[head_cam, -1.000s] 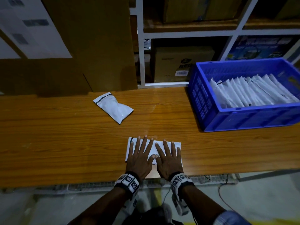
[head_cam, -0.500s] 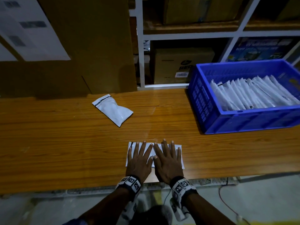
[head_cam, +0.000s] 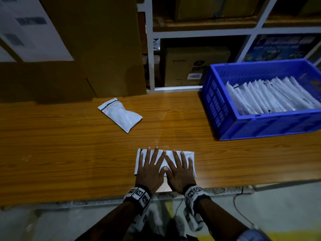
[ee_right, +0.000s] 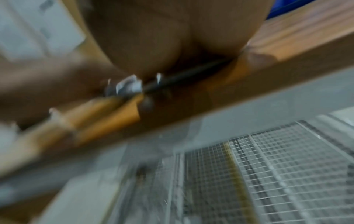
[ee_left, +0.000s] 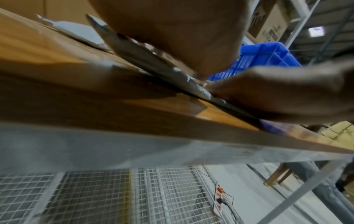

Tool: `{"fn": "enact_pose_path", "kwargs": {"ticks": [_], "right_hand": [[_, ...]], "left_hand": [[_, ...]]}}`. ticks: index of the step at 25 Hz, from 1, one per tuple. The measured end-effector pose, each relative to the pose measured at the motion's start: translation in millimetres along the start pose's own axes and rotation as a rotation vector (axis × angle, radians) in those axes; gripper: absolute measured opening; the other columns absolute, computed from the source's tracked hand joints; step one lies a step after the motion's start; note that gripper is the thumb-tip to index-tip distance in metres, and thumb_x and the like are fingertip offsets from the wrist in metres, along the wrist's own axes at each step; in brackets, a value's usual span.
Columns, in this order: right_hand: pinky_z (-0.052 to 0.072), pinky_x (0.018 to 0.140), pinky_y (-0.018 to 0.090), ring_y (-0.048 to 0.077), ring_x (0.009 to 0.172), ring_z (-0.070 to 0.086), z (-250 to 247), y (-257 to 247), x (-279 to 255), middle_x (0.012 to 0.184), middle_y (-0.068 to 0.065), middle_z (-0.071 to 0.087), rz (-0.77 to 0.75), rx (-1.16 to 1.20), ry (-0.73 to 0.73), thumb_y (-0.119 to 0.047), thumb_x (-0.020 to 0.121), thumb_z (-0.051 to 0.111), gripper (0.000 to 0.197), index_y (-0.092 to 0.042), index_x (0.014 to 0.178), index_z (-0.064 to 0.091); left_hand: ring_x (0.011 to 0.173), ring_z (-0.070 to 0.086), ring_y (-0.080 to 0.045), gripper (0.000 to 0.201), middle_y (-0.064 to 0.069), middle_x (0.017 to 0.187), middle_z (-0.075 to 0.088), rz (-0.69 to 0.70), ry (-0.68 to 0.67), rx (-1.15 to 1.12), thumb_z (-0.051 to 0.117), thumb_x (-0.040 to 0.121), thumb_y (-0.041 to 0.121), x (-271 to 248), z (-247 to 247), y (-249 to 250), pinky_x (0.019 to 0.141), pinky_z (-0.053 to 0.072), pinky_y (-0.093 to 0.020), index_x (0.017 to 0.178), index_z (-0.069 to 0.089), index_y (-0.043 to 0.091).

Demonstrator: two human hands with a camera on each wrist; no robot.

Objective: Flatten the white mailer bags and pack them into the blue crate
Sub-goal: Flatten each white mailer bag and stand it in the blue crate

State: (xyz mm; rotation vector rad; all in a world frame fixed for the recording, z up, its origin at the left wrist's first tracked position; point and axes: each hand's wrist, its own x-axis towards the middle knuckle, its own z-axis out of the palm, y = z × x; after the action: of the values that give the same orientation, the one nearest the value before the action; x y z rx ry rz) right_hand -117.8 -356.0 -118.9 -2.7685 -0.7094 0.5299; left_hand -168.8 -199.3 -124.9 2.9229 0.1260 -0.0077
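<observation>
Wood table (head_cam: 69,153), cardboard boxes (head_cam: 194,66) on white shelving (head_cam: 149,49).

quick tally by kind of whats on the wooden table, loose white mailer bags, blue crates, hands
Loose white mailer bags: 2, the pressed bag and the puffy bag
Blue crates: 1, the blue crate, holding a row of packed bags too overlapped to count
Hands: 2, left hand, right hand
Total: 5

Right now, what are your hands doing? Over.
Left hand and right hand flat, pressing one mailer bag. Second bag waits, puffy. Blue crate partly packed. Nothing in the way.
</observation>
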Motion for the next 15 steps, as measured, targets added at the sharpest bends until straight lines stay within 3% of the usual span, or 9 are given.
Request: {"fn": "enact_pose_path", "kwargs": {"ticks": [1,3,6,8,10,12,15], "right_hand": [[-0.02,0.116,0.049,0.02,0.146,-0.029,-2,1,1,0.158,-0.009,-0.029,-0.009,-0.003,-0.046,-0.062,0.093,-0.006,0.059,-0.048,0.15,-0.015],[-0.021,0.115,0.047,0.02,0.145,-0.031,-10,9,1,0.157,-0.01,-0.031,-0.039,0.024,-0.111,-0.058,0.093,0.007,0.062,-0.049,0.149,-0.017],[-0.013,0.118,0.046,0.021,0.149,-0.022,-22,14,-5,0.157,-0.013,-0.022,-0.051,0.078,-0.01,-0.042,0.101,0.025,0.059,-0.043,0.154,0.0],[-0.016,0.117,0.046,0.021,0.147,-0.026,-27,13,-9,0.159,-0.009,-0.023,-0.031,0.022,0.09,-0.043,0.102,0.021,0.056,-0.042,0.155,0.001],[-0.018,0.117,0.046,0.022,0.147,-0.028,-24,10,-9,0.159,-0.006,-0.028,-0.019,-0.042,0.076,-0.047,0.102,0.014,0.056,-0.044,0.154,-0.007],[-0.016,0.118,0.047,0.023,0.148,-0.024,-14,8,-9,0.16,-0.004,-0.027,-0.012,-0.085,0.05,-0.049,0.101,0.01,0.057,-0.043,0.154,-0.01],[-0.01,0.119,0.049,0.023,0.15,-0.018,-6,10,-8,0.164,-0.002,-0.014,0.015,-0.087,0.08,-0.05,0.102,0.011,0.056,-0.041,0.155,-0.001]], "left_hand": [[0.155,0.0,-0.027,0.06,0.0,0.168,0.007,0.003,-0.001,-0.009,0.032,0.103,0.051,-2,3,0,0.12,0.01,-0.057,0.158,0.021,0.031],[0.155,-0.002,-0.027,0.061,0.001,0.168,0.008,-0.002,-0.021,-0.002,0.025,0.103,0.056,-7,8,0,0.12,0.007,-0.058,0.159,0.019,0.032],[0.154,0.006,-0.028,0.061,0.001,0.167,0.015,-0.034,-0.052,-0.004,0.024,0.1,0.058,-7,8,1,0.119,0.009,-0.057,0.157,0.025,0.035],[0.152,0.017,-0.028,0.06,0.001,0.164,0.025,-0.052,-0.082,-0.029,0.027,0.098,0.059,-4,7,2,0.116,0.012,-0.057,0.153,0.035,0.035],[0.151,0.024,-0.028,0.06,0.001,0.162,0.031,-0.046,-0.089,-0.031,0.03,0.097,0.059,-3,8,3,0.115,0.014,-0.057,0.151,0.04,0.034],[0.15,0.025,-0.028,0.06,0.0,0.162,0.031,-0.038,-0.085,-0.042,0.027,0.098,0.06,-3,8,1,0.114,0.015,-0.057,0.151,0.041,0.034],[0.153,0.017,-0.027,0.063,0.001,0.164,0.024,-0.028,-0.07,-0.042,0.016,0.1,0.061,-4,12,-2,0.116,0.011,-0.058,0.154,0.033,0.034]]}}
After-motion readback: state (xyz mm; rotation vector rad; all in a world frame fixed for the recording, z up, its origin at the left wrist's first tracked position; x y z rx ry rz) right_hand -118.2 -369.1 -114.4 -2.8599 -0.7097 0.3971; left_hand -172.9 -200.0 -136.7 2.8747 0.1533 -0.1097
